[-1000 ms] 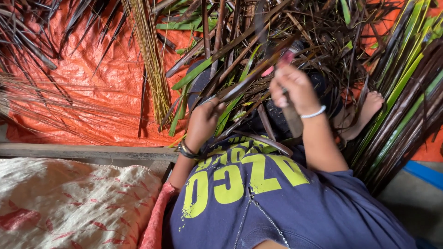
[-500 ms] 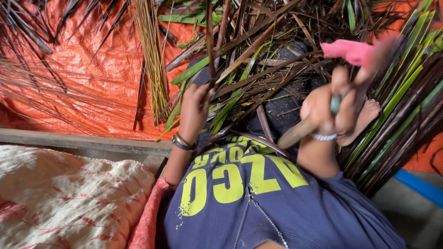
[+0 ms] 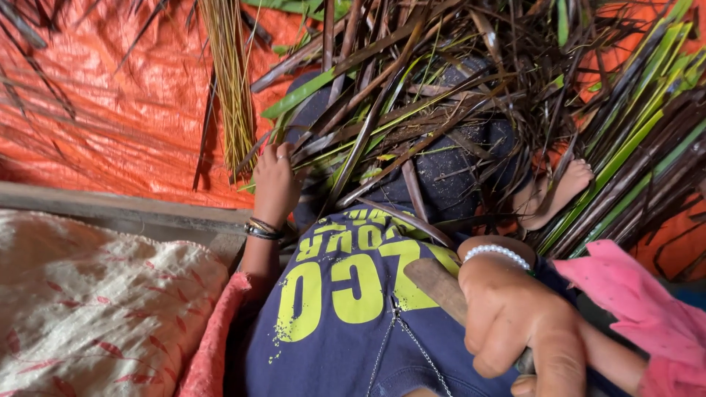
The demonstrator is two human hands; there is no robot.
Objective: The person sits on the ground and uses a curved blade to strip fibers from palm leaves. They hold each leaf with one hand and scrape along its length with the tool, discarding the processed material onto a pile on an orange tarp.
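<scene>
Orange tarp everywhere, with palm leaf strips heaped over the lap. Left hand is nearer, its fingers closed on strips running away from the body. Right hand sits low, gripping a wooden-handled knife.

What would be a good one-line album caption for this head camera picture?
Seated on an orange tarp, a person's left hand grips palm leaf strips while the right hand holds a wooden-handled knife.

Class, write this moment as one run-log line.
left hand: on palm leaves | right hand: grips wooden handle | under: orange tarp
</scene>
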